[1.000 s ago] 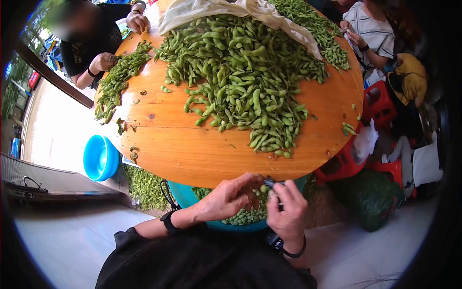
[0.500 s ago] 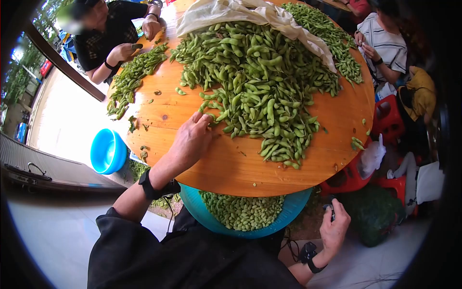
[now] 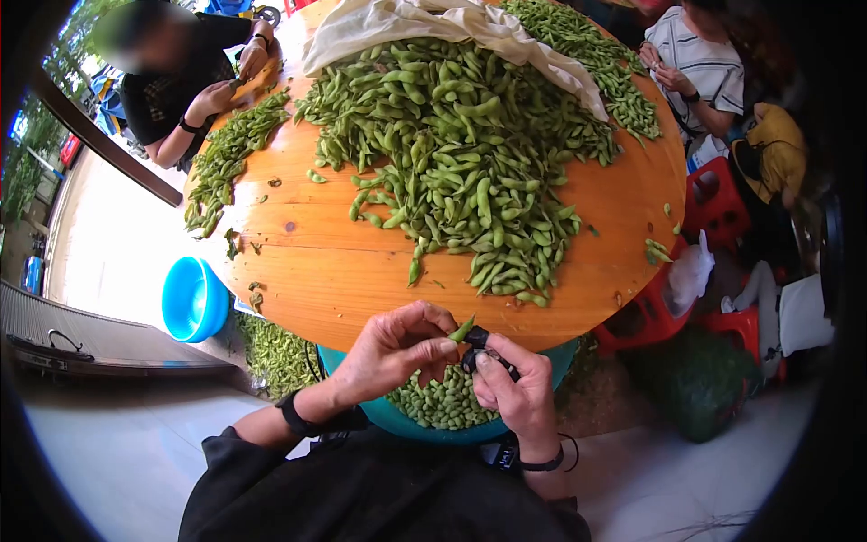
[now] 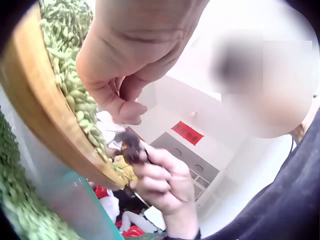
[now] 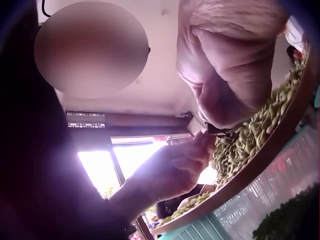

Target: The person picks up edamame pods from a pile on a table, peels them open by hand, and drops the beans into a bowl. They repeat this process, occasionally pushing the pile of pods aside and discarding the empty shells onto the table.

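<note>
My left hand (image 3: 396, 352) pinches a green soybean pod (image 3: 462, 329) between thumb and fingertips, just past the table's near edge. My right hand (image 3: 522, 390) meets it from the other side and grips a small black tool (image 3: 508, 369) whose exact kind I cannot tell, its black end at the pod's tip. Below both hands sits a teal basin (image 3: 562, 363) with shelled green beans (image 3: 442, 403) in it. In the left wrist view, the right hand (image 4: 167, 182) shows curled fingers with the dark tool (image 4: 131, 148) at their tips.
A big heap of soybean pods (image 3: 470, 172) covers the round wooden table (image 3: 316, 271), partly under a pale cloth (image 3: 452, 27). Two people sit across it, left and right. A blue basin (image 3: 217, 303), red stools (image 3: 718, 203) and a dark green sack (image 3: 691, 384) stand around.
Half a second ago my left hand reached to the heap while the right hung off to the side. Both have come back together above the teal basin, the left now bringing a pod.
</note>
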A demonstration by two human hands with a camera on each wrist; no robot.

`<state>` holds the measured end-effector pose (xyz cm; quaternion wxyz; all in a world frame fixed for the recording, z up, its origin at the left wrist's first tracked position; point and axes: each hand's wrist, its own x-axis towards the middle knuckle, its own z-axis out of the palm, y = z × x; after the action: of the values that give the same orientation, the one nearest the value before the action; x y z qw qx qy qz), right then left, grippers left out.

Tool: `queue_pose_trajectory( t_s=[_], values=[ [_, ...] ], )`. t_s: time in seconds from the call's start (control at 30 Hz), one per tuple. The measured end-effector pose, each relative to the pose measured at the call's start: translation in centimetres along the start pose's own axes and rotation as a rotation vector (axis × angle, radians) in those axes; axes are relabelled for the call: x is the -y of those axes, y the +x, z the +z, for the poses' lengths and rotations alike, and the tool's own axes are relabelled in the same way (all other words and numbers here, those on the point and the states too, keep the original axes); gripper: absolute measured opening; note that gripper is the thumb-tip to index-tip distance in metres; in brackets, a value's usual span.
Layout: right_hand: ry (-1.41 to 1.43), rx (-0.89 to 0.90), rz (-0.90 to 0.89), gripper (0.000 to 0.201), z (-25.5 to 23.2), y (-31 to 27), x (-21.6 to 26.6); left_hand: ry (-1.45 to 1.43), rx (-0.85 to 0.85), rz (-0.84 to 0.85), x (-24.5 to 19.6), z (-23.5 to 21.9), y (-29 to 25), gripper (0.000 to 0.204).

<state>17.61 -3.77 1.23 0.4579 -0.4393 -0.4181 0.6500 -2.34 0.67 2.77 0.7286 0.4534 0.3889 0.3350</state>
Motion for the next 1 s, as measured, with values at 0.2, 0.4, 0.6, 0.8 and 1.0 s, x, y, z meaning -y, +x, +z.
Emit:
queue_pose_trajectory(
  t_s=[0.2, 0.4, 0.6, 0.8, 1.0],
  values=[
    [0.257, 0.005, 0.125, 0.027, -0.2, 0.4, -0.5, 0.065, -0.004, 0.158, 2.0, 0.8, 0.1, 0.007],
    [0.293, 0.049, 0.146, 0.019, -0.5, 0.4, -0.8, 0.266, -0.005, 0.216, 2.0, 1.0, 0.0, 0.010],
    [0.256, 0.099, 0.014, 0.013, -1.1, 0.1, -1.5, -0.255, 0.086, -0.011, 2.6, 0.5, -0.1, 0.012],
    [0.037, -0.001, -0.081, 0.010, -0.1, 0.1, -1.3, -0.640, 0.123, -0.204, 2.6, 0.3, 0.4, 0.014],
    [-0.376, 0.007, -0.149, 0.011, -0.5, -0.3, -0.5, 0.601, 0.078, 0.333, 2.6, 0.4, 0.0, 0.031]
  ],
)
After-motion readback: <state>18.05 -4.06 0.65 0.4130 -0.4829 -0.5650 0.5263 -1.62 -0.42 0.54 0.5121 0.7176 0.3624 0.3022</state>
